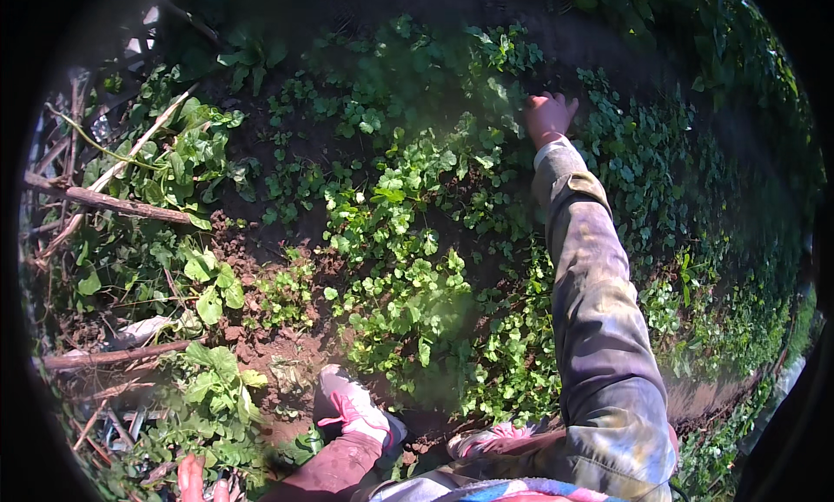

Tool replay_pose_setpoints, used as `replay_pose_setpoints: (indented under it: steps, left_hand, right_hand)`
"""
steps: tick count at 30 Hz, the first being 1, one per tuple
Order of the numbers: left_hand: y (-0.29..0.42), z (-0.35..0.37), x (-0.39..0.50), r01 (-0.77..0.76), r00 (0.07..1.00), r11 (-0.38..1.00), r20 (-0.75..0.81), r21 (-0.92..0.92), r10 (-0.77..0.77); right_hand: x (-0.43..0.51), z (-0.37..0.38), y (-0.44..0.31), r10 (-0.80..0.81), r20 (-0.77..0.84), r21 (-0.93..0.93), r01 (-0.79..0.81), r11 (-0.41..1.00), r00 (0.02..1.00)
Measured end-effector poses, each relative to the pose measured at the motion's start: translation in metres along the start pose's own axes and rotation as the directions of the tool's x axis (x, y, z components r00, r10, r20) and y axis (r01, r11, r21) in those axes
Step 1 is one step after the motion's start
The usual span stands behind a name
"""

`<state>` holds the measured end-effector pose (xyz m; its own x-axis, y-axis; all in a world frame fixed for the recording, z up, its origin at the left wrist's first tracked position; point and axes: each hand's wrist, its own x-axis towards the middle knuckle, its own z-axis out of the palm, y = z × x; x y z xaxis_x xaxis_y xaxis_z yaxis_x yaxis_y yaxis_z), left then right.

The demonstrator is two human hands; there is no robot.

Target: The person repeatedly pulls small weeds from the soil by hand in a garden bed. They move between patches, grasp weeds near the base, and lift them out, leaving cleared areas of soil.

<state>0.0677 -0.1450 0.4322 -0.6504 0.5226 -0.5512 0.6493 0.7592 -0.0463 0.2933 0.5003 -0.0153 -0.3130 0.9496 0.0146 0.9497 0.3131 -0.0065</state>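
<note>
My right hand (549,116) reaches far forward at the end of an outstretched, camouflage-patterned sleeve (593,287). Its fingers are bent down at a row of low, leafy green plants (498,104). Whether anything is between those fingertips is hidden. At the bottom left, only the fingers of my left hand (199,481) come into the picture; they are spread apart, with nothing seen in them. That hand is beside broad-leaved weeds (215,437). Brighter scallop-leaved plants (404,300) grow between my feet and my right hand.
My shoes with pink laces (355,407) stand on reddish-brown soil (280,355) at the edge of the plants. Along the left lie dry sticks (124,202), a pale stalk (140,144) and tangled debris. Dense, shaded foliage (651,150) covers the right side.
</note>
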Motion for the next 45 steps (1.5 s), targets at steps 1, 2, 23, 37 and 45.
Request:
replay_pose_setpoints:
  steps: [1,2,23,37,45]
  left_hand:
    - [0.001,0.000,0.000,0.000,1.000,1.000,-0.002,-0.003,0.000]
    - [0.002,0.000,0.001,0.000,1.000,1.000,-0.005,-0.005,0.000]
    - [-0.002,0.000,0.000,0.022,1.000,1.000,0.012,-0.017,-0.022]
    - [-0.007,-0.004,-0.003,-0.028,1.000,0.999,0.001,-0.017,0.028]
    - [-0.005,-0.017,0.002,-0.086,0.995,0.996,-0.058,-0.009,0.085]
  right_hand:
    - [0.002,0.002,0.000,-0.007,0.001,-0.011,0.007,1.000,1.000]
    - [0.004,0.005,0.000,-0.004,-0.026,0.019,0.005,1.000,1.000]
    - [0.011,0.045,0.016,0.250,-0.082,0.218,-0.228,0.949,0.965]
    - [-0.022,-0.043,0.035,0.530,0.253,0.920,-0.031,-0.392,0.809]
    - [-0.208,-0.138,-0.142,-0.776,-0.218,0.974,0.079,-0.214,0.592]
